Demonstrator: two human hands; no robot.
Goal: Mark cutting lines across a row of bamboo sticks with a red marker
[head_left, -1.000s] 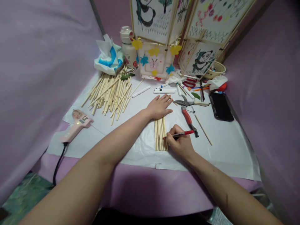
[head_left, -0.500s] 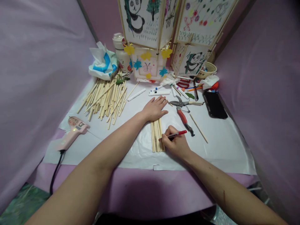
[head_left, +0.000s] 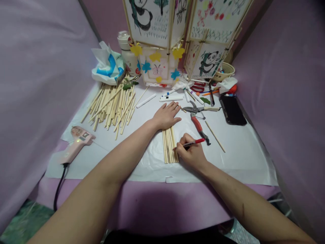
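Several thin wooden sticks [head_left: 168,145] lie side by side on the white sheet in front of me. My left hand [head_left: 167,115] rests flat over their far ends, fingers stretched out, and hides those ends. Between the fingers of my right hand [head_left: 189,150] is a red-capped pen [head_left: 194,143], tilted with its tip at the right side of the row. Faint marks show across some sticks. Just right of my left hand lie pruning shears [head_left: 198,123] with red grips, and one loose stick [head_left: 215,136] lies beyond them.
A large pile of sticks [head_left: 111,105] lies at the left, behind a pink glue gun [head_left: 77,144] with a black cord. White markers [head_left: 171,98], a phone [head_left: 232,110] and a tissue pack [head_left: 109,66] lie around. Paper lanterns [head_left: 154,64] with panda drawings stand at the back.
My right hand has shifted slightly right with the pen, its tip moving toward the row's right side. My left hand stays pressed on the sticks; the view has tilted a little.
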